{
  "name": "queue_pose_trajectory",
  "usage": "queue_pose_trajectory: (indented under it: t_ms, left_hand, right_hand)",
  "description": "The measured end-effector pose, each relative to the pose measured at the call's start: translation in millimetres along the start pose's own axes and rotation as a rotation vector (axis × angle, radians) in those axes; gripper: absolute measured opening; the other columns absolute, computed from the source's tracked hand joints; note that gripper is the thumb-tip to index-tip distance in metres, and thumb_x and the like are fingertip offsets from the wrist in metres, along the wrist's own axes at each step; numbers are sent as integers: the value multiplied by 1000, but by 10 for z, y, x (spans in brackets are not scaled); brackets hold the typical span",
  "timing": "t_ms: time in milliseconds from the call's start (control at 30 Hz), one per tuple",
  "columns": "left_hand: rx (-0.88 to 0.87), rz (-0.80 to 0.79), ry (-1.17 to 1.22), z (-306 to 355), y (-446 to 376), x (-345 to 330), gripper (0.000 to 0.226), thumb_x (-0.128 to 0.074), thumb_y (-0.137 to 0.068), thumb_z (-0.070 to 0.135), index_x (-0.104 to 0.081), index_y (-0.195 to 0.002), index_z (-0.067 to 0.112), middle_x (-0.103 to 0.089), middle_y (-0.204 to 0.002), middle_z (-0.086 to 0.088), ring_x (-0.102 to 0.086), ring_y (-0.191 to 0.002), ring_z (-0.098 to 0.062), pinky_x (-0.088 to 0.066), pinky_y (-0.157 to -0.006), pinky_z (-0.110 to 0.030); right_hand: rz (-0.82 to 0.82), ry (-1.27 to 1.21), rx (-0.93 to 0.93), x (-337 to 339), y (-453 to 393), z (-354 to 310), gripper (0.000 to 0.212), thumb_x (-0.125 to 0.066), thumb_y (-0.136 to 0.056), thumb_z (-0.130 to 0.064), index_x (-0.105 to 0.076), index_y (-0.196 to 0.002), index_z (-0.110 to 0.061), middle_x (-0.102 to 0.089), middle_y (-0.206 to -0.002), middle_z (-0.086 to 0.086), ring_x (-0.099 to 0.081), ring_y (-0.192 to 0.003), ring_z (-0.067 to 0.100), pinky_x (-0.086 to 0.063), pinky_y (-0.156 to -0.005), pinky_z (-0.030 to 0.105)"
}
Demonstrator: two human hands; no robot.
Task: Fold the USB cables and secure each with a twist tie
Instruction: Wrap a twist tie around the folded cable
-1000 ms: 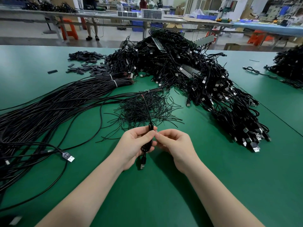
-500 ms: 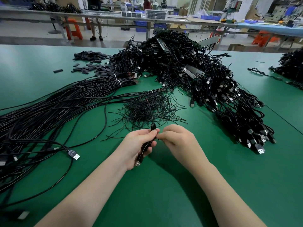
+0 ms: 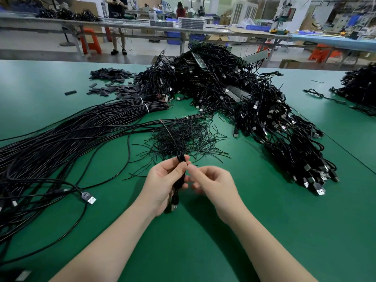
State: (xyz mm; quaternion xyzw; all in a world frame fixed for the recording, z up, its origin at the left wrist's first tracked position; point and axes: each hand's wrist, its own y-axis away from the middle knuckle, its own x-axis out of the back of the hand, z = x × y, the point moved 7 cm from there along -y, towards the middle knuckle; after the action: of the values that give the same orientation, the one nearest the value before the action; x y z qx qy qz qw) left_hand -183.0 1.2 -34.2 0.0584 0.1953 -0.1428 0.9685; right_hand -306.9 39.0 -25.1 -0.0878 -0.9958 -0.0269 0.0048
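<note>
My left hand (image 3: 162,184) grips a folded black USB cable (image 3: 176,194) upright over the green table; its plug hangs below my palm and its loop end pokes above my fingers. A thin black twist tie (image 3: 168,132) sticks up and away from the bundle. My right hand (image 3: 213,185) is right beside it, blurred, fingertips pinched near the bundle's middle where the tie sits. Just beyond my hands lies a loose pile of twist ties (image 3: 183,137). Long unfolded cables (image 3: 50,143) spread across the left of the table.
A big heap of tied cables (image 3: 244,98) fills the centre and right of the green table (image 3: 264,231). Small black sleeves (image 3: 109,82) lie at the back left. Another cable heap (image 3: 358,86) sits far right. People and workbenches stand behind.
My hands lifted slightly and drew apart a little; the right fingers moved around the bundle and blur now. The tie's free end leans further left.
</note>
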Motion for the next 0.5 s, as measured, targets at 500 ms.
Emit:
queue_pose_trajectory:
  t_ms: [500]
  left_hand:
    - [-13,-122,-111,-23,8,-67,23,-69,-73,24,-74,-95,20,-75,-91,3,-66,-59,-10,-51,-52,-20]
  right_hand:
    - [-130,-431,-417,-14,28,144,10,-77,-67,-15,-74,-75,-10,-68,-74,8,-66,-66,13,-52,-56,17]
